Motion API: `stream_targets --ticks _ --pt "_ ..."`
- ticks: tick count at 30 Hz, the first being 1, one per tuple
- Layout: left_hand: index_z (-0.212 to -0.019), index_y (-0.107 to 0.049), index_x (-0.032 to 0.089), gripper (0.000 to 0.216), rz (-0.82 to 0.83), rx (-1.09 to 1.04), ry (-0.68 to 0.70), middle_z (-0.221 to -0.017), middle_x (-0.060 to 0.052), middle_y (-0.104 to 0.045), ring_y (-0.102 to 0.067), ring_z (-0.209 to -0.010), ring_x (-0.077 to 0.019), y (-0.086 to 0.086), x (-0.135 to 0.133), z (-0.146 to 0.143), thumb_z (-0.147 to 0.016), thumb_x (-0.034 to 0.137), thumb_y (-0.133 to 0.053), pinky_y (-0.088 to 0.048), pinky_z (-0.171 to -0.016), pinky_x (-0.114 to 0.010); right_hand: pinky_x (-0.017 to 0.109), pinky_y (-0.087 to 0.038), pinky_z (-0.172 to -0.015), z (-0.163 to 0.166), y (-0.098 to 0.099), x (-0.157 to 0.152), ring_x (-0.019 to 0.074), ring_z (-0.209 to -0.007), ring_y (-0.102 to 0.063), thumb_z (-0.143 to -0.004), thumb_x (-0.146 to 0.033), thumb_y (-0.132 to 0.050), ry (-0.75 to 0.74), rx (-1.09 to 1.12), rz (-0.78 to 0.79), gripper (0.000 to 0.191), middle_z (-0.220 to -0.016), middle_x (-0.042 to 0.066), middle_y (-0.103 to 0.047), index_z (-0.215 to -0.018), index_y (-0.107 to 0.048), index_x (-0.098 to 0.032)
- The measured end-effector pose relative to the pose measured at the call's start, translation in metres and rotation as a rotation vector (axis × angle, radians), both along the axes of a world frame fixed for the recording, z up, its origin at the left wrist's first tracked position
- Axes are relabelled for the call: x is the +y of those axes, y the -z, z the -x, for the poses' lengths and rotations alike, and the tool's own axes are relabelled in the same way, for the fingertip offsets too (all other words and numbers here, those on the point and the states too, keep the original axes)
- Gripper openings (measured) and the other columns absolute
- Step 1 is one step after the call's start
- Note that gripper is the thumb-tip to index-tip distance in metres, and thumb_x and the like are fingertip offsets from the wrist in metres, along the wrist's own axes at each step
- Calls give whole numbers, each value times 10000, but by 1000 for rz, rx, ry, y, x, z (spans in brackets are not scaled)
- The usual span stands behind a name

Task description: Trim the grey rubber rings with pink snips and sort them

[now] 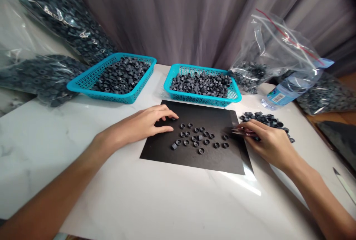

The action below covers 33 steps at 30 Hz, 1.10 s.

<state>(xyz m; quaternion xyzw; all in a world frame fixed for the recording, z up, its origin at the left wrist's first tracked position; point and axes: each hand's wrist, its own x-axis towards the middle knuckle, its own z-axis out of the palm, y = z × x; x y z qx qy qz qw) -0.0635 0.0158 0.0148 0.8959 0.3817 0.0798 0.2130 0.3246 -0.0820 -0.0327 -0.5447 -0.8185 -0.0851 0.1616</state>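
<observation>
A black mat (167, 147) lies on the white table, with several small dark grey rings (198, 138) scattered on its middle. My left hand (144, 123) rests palm down on the mat's left part, fingers curled loosely, fingertips touching a ring near the top edge. My right hand (263, 140) lies at the mat's right edge, fingers together and pointing left, beside a loose pile of grey rings (264, 119) on the table. A ring may be under its fingers, but I cannot make that out.
Two turquoise baskets (80, 83) (168, 84) full of grey rings stand behind the mat. Clear bags of rings lie at the far left (41, 73) and right (250, 71). A plastic bottle (289, 90) lies at the right. A blade (345, 184) sits near the right edge.
</observation>
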Motion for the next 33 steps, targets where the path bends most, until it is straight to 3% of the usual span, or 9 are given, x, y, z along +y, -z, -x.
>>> stream_targets --ticks 10,17,25,33 --pt "-1069 -697 242 186 -68 -57 -41 -1071 -16 -714 -662 -923 -186 3 3 -7 -1011 352 -560 -464 -833 -295 281 -438 -498 1 0 0 195 -708 -749 -979 -219 -491 5 -15 -18 198 -1001 18 -767 -1105 -643 -230" --pt "-1185 -719 247 272 70 -200 -8 -1042 -22 -723 -655 -912 -173 0 4 -9 -989 390 -596 -499 -842 -284 267 -447 -520 1 0 0 195 -715 -750 -987 -223 -491 2 -2 -15 202 -999 33 -774 -1123 -641 -234" --pt "-1101 -755 267 208 100 -63 125 -1039 -26 -659 -618 -1003 -199 -2 1 -9 -961 378 -649 -471 -905 -311 263 -462 -541 1 -1 0 186 -742 -759 -967 -182 -514 8 11 0 208 -1025 14 -775 -1130 -629 -242" --pt "-1145 -709 250 274 184 -85 82 -1000 -17 -608 -592 -924 -180 -8 0 -9 -906 385 -700 -494 -843 -297 267 -460 -523 2 -1 -1 197 -717 -757 -989 -217 -493 -10 9 -9 195 -1006 26 -776 -1125 -631 -239"
